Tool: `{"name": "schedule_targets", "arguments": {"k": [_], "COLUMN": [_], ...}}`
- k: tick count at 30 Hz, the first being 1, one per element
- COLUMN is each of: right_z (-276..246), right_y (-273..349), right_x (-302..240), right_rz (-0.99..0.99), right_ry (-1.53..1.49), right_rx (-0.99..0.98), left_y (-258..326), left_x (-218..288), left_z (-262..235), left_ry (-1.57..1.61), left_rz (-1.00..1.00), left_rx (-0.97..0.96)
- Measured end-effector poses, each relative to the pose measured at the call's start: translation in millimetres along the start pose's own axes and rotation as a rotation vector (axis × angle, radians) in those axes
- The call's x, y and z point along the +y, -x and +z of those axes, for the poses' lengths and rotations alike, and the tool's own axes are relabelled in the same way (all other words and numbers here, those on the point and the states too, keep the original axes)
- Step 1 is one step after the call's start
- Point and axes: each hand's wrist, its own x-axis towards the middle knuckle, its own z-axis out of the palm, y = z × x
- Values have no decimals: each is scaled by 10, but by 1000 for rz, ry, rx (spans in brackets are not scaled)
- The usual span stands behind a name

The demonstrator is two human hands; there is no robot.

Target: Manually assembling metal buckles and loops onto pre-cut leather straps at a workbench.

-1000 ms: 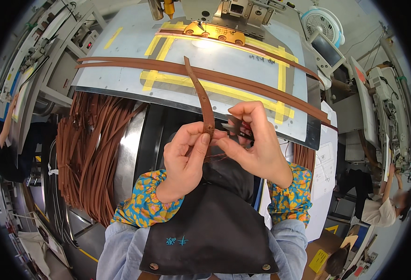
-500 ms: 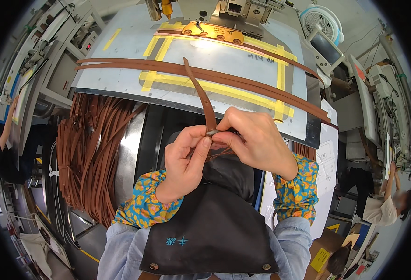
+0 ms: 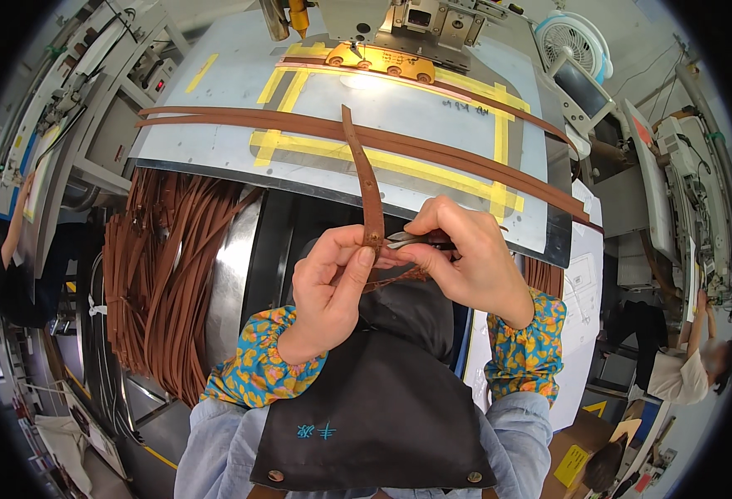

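Between the thumb and fingers of my left hand [image 3: 328, 287] is pinched a brown leather strap [image 3: 364, 179] with small holes along it. Its free end rises away from me, in front of the machine's work plate. My right hand [image 3: 470, 262] is closed around small metal snips [image 3: 397, 240], their grey tips close to the strap's held end; most of the handle is hidden by my fingers. Below my fingers, part of a thin brown strand or strap edge [image 3: 395, 279] shows over my black apron.
Long brown straps [image 3: 432, 147] lie across the pale work plate [image 3: 216, 150], which carries yellow tape. Beyond them, a yellow clamp [image 3: 382, 63] sits under the machine head [image 3: 436, 25]. A thick bundle of straps [image 3: 154, 291] hangs at left. Two people work at the far sides.
The snips have drawn back slightly to the right from the strap. The strap now stands more upright, its free end shifted right, and its holed face is turned more toward me.
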Motion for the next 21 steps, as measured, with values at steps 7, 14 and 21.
{"name": "schedule_targets", "arguments": {"k": [7, 14, 21], "right_z": [6, 71, -12], "right_y": [27, 5, 79], "right_x": [-42, -121, -41], "right_rz": [54, 28, -207], "right_ry": [51, 16, -183], "right_rx": [21, 151, -5], "left_y": [-3, 1, -34], "left_x": [8, 22, -16], "left_z": [-2, 0, 12], "left_ry": [24, 67, 92], "left_rz": [5, -14, -21], "left_rx": [0, 28, 29]}}
